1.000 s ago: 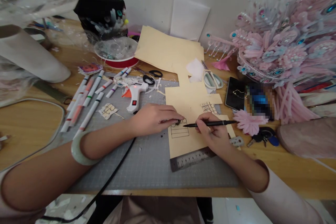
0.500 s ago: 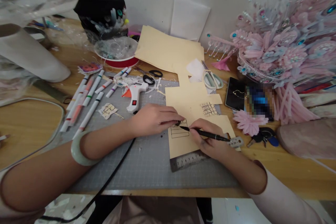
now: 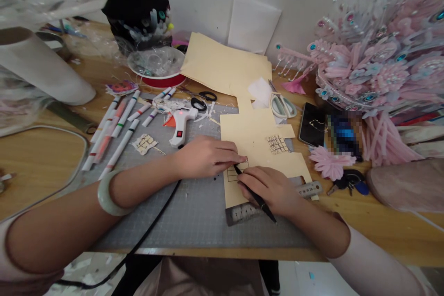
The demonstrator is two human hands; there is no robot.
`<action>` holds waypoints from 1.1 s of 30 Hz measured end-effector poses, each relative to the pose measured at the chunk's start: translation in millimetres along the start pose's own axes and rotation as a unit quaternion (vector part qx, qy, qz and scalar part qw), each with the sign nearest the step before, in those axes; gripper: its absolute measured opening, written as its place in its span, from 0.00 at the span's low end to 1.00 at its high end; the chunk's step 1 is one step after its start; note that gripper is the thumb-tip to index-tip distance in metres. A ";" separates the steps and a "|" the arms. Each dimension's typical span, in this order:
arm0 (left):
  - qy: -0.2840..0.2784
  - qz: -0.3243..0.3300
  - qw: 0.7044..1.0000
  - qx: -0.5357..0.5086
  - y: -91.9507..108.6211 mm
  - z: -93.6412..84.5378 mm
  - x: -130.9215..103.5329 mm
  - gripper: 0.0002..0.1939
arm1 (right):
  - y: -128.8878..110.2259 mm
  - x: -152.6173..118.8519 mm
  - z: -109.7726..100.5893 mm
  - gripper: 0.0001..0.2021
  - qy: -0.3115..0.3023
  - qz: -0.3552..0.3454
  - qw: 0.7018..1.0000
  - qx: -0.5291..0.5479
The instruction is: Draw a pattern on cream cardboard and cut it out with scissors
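Pen (image 3: 262, 205) in right hand (image 3: 272, 189), fingers closed round it | left hand (image 3: 206, 157) on card (image 3: 255, 150), fingers bunched, hold unclear | likely drawing; next stroke needs steady card

Over the near strip of the mat (image 3: 208, 230), a hand could pass between the cord (image 3: 155, 225) and the pen (image 3: 264, 207) jutting from the right hand (image 3: 274, 187). Markers (image 3: 122, 147) and the glue gun (image 3: 181, 126) block the way beyond the left hand (image 3: 208, 157); phone (image 3: 308, 133), flower (image 3: 331, 162) and keys (image 3: 348, 180) crowd the right.
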State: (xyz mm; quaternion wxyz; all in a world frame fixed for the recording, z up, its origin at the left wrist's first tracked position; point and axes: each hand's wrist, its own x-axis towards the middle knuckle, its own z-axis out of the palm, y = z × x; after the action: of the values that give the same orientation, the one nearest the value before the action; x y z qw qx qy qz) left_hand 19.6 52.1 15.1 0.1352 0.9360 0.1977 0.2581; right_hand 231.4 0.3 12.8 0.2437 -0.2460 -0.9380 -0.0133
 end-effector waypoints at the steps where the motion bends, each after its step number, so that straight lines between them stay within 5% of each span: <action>1: -0.005 -0.001 1.000 0.001 -0.3 0.1 -0.2 0.12 | -0.1 -0.3 0.3 0.07 0.002 -0.001 1.000 0.000; 13: -0.002 -0.007 1.000 0.010 0.9 2.1 0.4 0.13 | 0.9 -7.7 5.7 0.06 0.063 0.057 0.995 0.044; 16: -0.007 -0.008 1.000 0.014 1.2 1.3 1.0 0.13 | 3.7 -7.8 4.0 0.05 0.053 0.136 0.981 0.124; 20: -0.016 -0.017 1.000 0.015 1.0 1.0 1.0 0.13 | 9.0 -6.9 4.2 0.05 0.074 0.316 0.919 0.224; 22: -0.015 -0.017 1.000 0.016 0.6 1.4 0.8 0.13 | 11.7 -7.2 6.3 0.06 0.080 0.353 0.894 0.266; 33: -0.024 -0.036 0.999 0.000 2.5 0.2 1.3 0.13 | 14.5 -5.9 4.4 0.07 0.037 0.344 0.896 0.278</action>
State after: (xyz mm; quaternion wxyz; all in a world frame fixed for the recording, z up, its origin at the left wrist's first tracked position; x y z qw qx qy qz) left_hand 21.5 50.4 16.3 0.1491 0.9343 0.2277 0.2301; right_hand 240.7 11.1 4.8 0.3258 -0.4752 -0.7507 0.3234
